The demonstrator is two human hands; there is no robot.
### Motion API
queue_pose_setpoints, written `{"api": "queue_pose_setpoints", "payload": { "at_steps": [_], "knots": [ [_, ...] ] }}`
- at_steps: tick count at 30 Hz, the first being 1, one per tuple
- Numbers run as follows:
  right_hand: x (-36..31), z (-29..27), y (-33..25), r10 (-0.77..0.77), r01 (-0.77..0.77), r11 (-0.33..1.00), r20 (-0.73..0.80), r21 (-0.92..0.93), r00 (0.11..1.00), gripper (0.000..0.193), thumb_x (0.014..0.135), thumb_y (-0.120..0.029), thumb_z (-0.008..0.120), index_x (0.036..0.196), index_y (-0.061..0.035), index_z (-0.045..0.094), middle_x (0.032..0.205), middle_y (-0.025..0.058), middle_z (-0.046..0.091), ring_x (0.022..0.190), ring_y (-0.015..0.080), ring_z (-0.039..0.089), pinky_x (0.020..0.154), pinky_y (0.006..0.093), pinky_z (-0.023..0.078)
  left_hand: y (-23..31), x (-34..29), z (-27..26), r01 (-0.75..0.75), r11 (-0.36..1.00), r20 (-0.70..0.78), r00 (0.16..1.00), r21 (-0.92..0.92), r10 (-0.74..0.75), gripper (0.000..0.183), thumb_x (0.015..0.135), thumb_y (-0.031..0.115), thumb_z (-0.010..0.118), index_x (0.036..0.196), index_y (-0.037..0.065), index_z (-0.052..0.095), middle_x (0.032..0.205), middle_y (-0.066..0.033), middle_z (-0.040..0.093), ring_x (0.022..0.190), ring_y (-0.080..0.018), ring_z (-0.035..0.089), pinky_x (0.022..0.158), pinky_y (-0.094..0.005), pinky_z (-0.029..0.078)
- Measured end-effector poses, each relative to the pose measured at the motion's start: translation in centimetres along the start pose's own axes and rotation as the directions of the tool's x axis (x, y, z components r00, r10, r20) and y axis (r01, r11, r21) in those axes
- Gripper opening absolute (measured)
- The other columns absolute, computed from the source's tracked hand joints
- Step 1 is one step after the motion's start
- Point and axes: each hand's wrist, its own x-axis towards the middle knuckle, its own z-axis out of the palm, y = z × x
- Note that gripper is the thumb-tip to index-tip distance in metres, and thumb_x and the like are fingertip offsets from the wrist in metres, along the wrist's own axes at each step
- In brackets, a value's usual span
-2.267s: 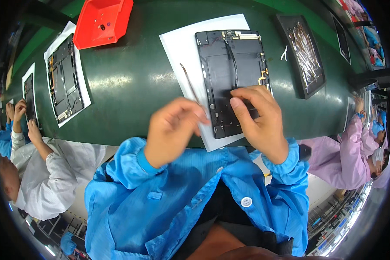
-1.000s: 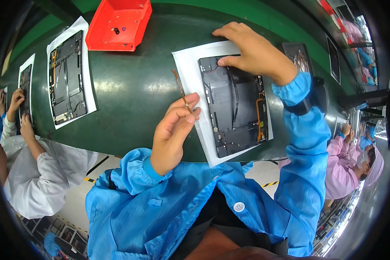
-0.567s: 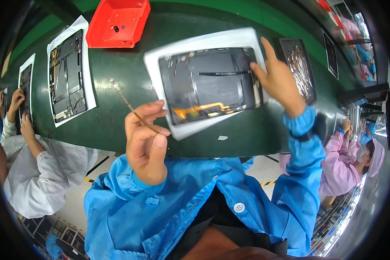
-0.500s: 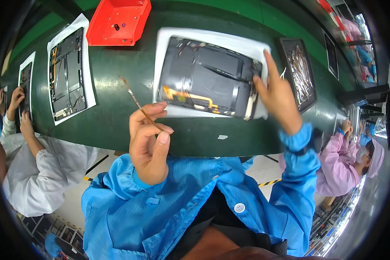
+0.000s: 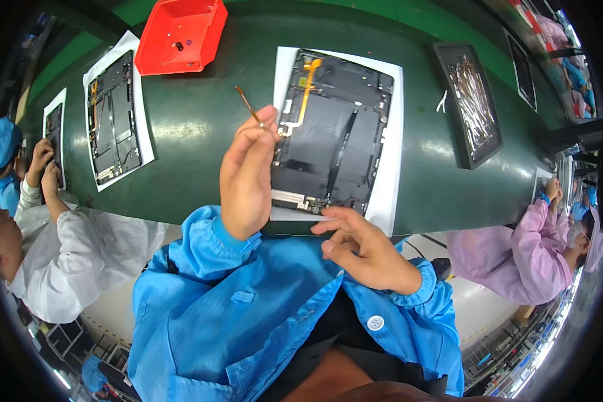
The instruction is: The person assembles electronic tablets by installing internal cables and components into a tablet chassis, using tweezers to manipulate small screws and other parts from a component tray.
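Observation:
Between the thumb and fingers of my left hand [image 5: 246, 181] is a thin brown flex cable [image 5: 245, 100], its free end pointing up and away to the left. Just right of that hand, an open dark tablet housing [image 5: 309, 161] lies lengthwise on a white sheet [image 5: 390, 167]. An orange ribbon cable [image 5: 306, 97] runs along the housing's left side, and a narrow dark strip crosses its middle. My right hand [image 5: 372, 258] is open at the housing's near edge, fingers loosely bent and apart; whether a fingertip touches the edge I cannot tell.
A red bin [image 5: 211, 50] with a few small parts stands at the far left. To the right, a black tray [image 5: 439, 60] holds many thin strips, beside a small white strip [image 5: 442, 102]. Another housing [image 5: 114, 120] lies left. Co-workers sit on both sides.
The housing and its sheet have turned from lying crosswise to lengthwise. My right hand has moved from the far right corner to the near edge. My left hand, still holding the flex cable, has moved up and right.

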Motion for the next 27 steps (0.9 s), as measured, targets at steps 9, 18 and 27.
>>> {"api": "queue_pose_setpoints", "payload": {
  "at_steps": [9, 18, 27],
  "knots": [
    [1.0, -2.9, -3.7, -0.389, 0.310, 0.688, 0.027, -0.656, 0.921, 0.040, 0.084, -0.016, 0.084, 0.119, -0.0018, 0.071, 0.097, 0.0101, 0.069, 0.079, 0.0239, 0.069, 0.067, 0.0371, 0.056, -0.5, -4.1, -0.1, -0.068, 0.997, -0.051, 0.996, 0.031, 0.070, 0.014, 0.107, 0.007, 0.053, 0.105, -0.001, 0.064, 0.151, -0.0153, 0.049, 0.142, -0.0254, 0.046, 0.123, -0.0449, 0.032],
    [3.2, -4.1, -0.1, -0.524, 0.348, 0.287, 0.158, -0.893, 0.837, 0.043, 0.079, -0.025, 0.086, 0.117, -0.0096, 0.073, 0.136, 0.0132, 0.063, 0.136, 0.0335, 0.056, 0.119, 0.0585, 0.036, 0.0, -5.4, -0.3, 0.066, 0.997, 0.066, 0.995, 0.050, -0.070, 0.015, 0.110, 0.012, 0.049, 0.101, 0.004, 0.060, 0.156, -0.0190, 0.046, 0.152, -0.0322, 0.039, 0.128, -0.0482, 0.027],
    [1.1, -5.7, -0.4, -0.518, 0.361, 0.239, 0.196, -0.902, 0.833, 0.024, 0.078, -0.007, 0.082, 0.101, -0.0109, 0.076, 0.132, 0.0107, 0.066, 0.134, 0.0333, 0.057, 0.118, 0.0607, 0.036, 0.0, -5.0, -0.8, 0.036, 0.978, 0.148, 0.987, 0.206, -0.068, 0.017, 0.110, 0.010, 0.049, 0.100, 0.002, 0.059, 0.154, -0.0198, 0.046, 0.153, -0.0359, 0.038, 0.128, -0.0524, 0.028]
  ]
}}
